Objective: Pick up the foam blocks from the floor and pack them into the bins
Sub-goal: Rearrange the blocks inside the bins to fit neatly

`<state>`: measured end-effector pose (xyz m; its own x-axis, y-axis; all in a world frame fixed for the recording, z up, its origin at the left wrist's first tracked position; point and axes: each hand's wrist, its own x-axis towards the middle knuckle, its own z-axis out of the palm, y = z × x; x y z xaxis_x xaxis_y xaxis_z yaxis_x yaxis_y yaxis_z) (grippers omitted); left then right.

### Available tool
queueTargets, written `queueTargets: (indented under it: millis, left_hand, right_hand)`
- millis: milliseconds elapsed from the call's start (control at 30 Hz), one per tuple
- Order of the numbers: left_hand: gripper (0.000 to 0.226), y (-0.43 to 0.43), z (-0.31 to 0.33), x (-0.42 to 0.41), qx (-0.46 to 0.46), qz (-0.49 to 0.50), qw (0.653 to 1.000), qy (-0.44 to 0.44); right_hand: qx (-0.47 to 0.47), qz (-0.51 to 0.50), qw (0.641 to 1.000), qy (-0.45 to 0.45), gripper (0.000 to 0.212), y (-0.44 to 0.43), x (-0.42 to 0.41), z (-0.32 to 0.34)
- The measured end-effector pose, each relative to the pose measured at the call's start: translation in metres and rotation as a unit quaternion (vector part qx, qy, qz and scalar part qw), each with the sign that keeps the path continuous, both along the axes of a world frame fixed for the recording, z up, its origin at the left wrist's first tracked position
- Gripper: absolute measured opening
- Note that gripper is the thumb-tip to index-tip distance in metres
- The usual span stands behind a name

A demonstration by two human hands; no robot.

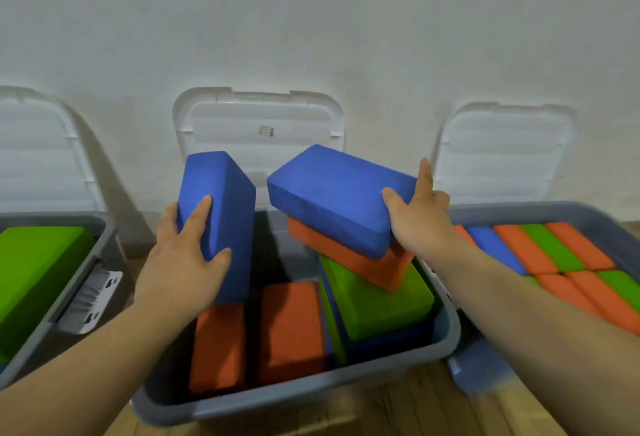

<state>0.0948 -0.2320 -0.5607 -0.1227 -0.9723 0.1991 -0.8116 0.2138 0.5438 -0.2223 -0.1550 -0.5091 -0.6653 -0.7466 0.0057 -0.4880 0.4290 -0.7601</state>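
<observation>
Two blue foam blocks are hanging over the middle bin (311,390) right now. The left blue block (221,214) is standing on end above the bin's left half. The left hand (180,262) is gripping its lower part, with thumb and fingers curling round the near edge.

The right blue block (332,193) is lying flat but tilting a bit. It's sitting on top of a tilted orange block (363,262), which is leaning on a green block (377,297) in the bin's right half. The right hand (419,221) is holding that blue block by its right end, thumb pressing on the top face and index finger sticking straight up behind it. The other fingers are hiding underneath, so can't tell what they're doing.

Down on the bin floor, two flat orange blocks (218,349) are lying side by side.

The left bin (69,283) is showing a big green slab (34,273) inside. The right bin (554,210) is looking packed, with orange, green and blue blocks standing on edge in neat rows. White lids (259,127) are leaning against the wall (311,20) behind each bin.

Everything's sitting on a wooden floor (398,411). There's also a blurry blue thing (478,366) lying by the right bin's near corner, too smeared to say exactly what it is.
</observation>
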Motion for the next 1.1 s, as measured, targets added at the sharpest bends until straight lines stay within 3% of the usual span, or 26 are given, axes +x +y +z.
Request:
queueTargets:
  millis: [200, 300, 433, 500, 633, 867, 967, 1100]
  left_hand:
    - [0.088, 0.006, 0.000, -0.012, 0.001, -0.002, 1.000, -0.019]
    - [0.088, 0.009, 0.001, -0.013, -0.007, -0.009, 1.000, -0.026]
    - [0.087, 0.012, 0.007, -0.006, -0.015, -0.009, 1.000, -0.022]
    - [0.087, 0.012, 0.010, 0.000, -0.019, -0.004, 1.000, -0.018]
    - [0.085, 0.018, 0.013, 0.017, -0.025, 0.003, 1.000, -0.012]
    - [0.086, 0.015, 0.006, 0.051, -0.024, -0.008, 1.000, -0.002]
    - [0.087, 0.011, -0.002, 0.060, -0.006, -0.007, 1.000, 0.006]
    - [0.088, 0.006, -0.011, 0.064, 0.019, 0.001, 1.000, 0.014]
  right_hand:
    - [0.018, 0.037, 0.987, 0.152, 0.076, 0.012, -0.012, 0.006]
    - [-0.029, 0.073, 0.965, 0.251, 0.068, 0.018, 0.005, 0.021]
    - [-0.209, 0.196, 0.936, 0.205, 0.043, 0.026, 0.051, 0.027]
    - [-0.248, 0.271, 0.911, 0.189, 0.033, 0.026, 0.076, 0.014]
    - [-0.066, 0.373, 0.913, 0.152, 0.028, 0.016, 0.104, -0.028]
    - [0.281, 0.353, 0.877, 0.167, 0.058, -0.046, 0.128, -0.126]
    - [0.328, 0.350, 0.854, 0.202, 0.062, -0.081, 0.143, -0.152]
    - [0.349, 0.311, 0.857, 0.215, 0.066, -0.123, 0.143, -0.204]
